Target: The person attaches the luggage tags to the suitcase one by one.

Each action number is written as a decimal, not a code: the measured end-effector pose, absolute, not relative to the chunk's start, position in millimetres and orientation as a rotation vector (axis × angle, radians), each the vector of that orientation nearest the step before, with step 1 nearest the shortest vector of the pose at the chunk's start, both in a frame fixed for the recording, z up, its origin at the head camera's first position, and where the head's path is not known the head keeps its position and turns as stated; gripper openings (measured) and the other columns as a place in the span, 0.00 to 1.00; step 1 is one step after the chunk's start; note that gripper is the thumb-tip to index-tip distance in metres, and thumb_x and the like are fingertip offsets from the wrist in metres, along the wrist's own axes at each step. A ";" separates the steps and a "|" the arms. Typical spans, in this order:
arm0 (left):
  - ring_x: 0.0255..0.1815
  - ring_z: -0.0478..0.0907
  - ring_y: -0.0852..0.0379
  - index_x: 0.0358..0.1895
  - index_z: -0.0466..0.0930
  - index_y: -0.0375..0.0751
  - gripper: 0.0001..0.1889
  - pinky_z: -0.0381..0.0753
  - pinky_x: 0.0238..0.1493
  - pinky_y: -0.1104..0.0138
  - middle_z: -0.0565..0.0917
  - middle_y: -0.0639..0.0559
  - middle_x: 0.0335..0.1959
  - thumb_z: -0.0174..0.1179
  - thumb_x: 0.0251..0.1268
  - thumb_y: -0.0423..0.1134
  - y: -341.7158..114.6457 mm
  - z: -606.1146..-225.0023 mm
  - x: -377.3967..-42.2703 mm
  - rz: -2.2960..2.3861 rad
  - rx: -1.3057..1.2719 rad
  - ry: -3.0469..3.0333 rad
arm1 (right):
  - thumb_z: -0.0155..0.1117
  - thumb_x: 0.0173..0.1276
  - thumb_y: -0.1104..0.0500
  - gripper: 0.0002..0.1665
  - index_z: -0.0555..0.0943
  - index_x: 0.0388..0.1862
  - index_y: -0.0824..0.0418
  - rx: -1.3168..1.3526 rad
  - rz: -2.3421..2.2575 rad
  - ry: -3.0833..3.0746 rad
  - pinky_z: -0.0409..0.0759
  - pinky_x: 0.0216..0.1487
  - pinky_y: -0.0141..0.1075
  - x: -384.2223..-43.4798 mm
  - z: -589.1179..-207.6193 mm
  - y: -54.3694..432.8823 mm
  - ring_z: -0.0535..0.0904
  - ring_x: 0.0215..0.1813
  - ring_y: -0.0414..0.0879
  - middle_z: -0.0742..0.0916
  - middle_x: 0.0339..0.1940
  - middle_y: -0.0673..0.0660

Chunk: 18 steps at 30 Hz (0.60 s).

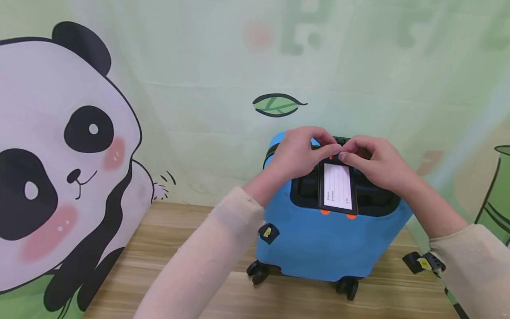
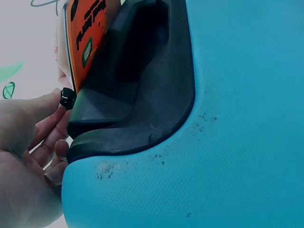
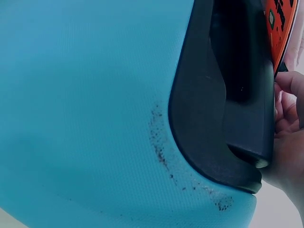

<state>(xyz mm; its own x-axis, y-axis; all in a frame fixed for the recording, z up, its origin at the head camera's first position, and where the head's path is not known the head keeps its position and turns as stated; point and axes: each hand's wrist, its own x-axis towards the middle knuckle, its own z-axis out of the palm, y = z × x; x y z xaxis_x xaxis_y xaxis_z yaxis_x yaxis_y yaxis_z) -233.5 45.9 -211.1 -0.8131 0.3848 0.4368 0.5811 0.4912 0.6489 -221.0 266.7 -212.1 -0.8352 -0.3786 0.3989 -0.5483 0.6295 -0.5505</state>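
A luggage tag (image 1: 338, 188) with a lined white card in a black frame lies over the black handle recess (image 1: 376, 195) of a blue suitcase (image 1: 314, 248). In the left wrist view its orange back (image 2: 88, 38) shows dark lettering. My left hand (image 1: 300, 150) pinches a small black strap piece (image 2: 67, 98) at the tag's upper end between thumb and fingers. Close beside it, my right hand (image 1: 380, 161) has thumb and forefinger together at the same strap; its fingertips are partly hidden behind the suitcase edge in the right wrist view.
The suitcase stands on black wheels (image 1: 348, 285) on a wood-grain surface (image 1: 175, 248). Behind hangs a pale green cloth (image 1: 199, 124) printed with a leaf and a large panda (image 1: 91, 186) at left. Small black tags with yellow marks (image 1: 268, 232) sit by both sleeves.
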 end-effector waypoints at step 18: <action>0.34 0.78 0.60 0.49 0.91 0.50 0.10 0.77 0.37 0.69 0.88 0.59 0.45 0.66 0.78 0.50 48.5 -215.1 -234.2 -1.153 -0.810 -2.486 | 0.66 0.80 0.61 0.07 0.87 0.48 0.64 0.773 0.998 -2.619 0.74 0.39 0.30 -224.3 -213.2 268.6 0.78 0.35 0.46 0.87 0.36 0.55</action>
